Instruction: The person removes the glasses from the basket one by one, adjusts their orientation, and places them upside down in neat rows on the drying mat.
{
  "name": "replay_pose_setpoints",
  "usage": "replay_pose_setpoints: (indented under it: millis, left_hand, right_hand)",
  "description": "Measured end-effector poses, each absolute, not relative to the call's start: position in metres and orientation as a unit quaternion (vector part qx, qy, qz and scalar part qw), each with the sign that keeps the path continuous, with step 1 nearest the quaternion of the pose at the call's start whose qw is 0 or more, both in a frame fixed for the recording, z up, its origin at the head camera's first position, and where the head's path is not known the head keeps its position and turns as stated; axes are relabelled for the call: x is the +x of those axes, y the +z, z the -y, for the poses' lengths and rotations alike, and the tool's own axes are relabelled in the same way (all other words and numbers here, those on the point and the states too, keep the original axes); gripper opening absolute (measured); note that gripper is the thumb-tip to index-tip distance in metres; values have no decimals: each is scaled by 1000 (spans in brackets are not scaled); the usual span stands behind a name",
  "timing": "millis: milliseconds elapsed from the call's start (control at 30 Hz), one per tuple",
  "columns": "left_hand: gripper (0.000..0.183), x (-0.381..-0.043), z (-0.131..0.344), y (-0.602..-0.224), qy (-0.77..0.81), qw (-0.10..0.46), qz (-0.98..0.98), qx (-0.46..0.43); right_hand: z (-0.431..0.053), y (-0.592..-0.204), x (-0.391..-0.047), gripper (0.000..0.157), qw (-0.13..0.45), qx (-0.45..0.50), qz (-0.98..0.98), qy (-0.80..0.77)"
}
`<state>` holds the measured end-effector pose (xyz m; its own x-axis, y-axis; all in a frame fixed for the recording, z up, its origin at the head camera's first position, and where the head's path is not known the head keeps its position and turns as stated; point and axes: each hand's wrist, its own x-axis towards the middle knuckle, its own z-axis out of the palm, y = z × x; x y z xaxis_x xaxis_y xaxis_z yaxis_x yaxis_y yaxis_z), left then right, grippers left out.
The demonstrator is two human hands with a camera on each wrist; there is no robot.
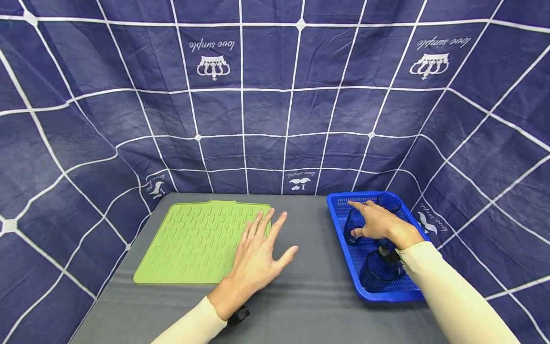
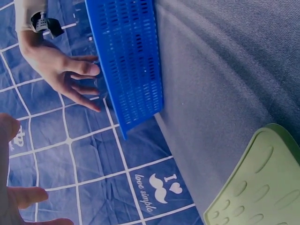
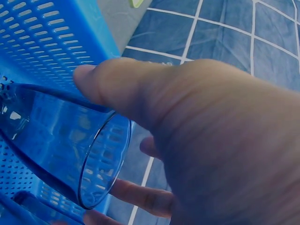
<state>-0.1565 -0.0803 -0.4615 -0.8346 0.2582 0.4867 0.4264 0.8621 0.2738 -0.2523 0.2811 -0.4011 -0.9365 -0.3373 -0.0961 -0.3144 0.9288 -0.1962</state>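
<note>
My right hand (image 1: 378, 223) is over a blue plastic basket (image 1: 355, 286) at the right. In the right wrist view, a clear drinking glass (image 3: 56, 136) stands with its mouth near that hand. The thumb is on one side of its rim and the fingers are on the other, spread and not curled round it. More glasses (image 1: 378, 272) stand in the basket, some partly hidden by the hand and wrist. My left hand (image 1: 258, 260) hovers with fingers spread near the right edge of a green ridged mat (image 1: 202, 241), holding nothing.
A grey cloth (image 1: 307, 282) covers the table, with the mat at the left and the basket at the right. Dark blue curtains (image 1: 266, 114) with white grid lines enclose the table at the back and both sides.
</note>
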Motion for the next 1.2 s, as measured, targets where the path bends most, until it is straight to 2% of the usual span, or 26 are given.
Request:
replay_pose_setpoints:
  millis: [533, 733, 1000, 1200]
  left_hand:
    - [84, -156, 79, -466, -217, 256, 921, -198]
    - [81, -153, 78, -466, -244, 240, 919, -196]
    - [77, -151, 77, -464, -308, 221, 906, -187]
    - [74, -149, 77, -461, -378, 176, 895, -161]
  right_hand:
    - [-284, -408, -259, 84, 34, -174, -979, -97]
    - [-288, -408, -258, 76, 12, -173, -980, -102]
    - [-290, -411, -256, 74, -13, -167, -978, -121]
    - [-288, -406, -252, 71, -25, -148, -980, -130]
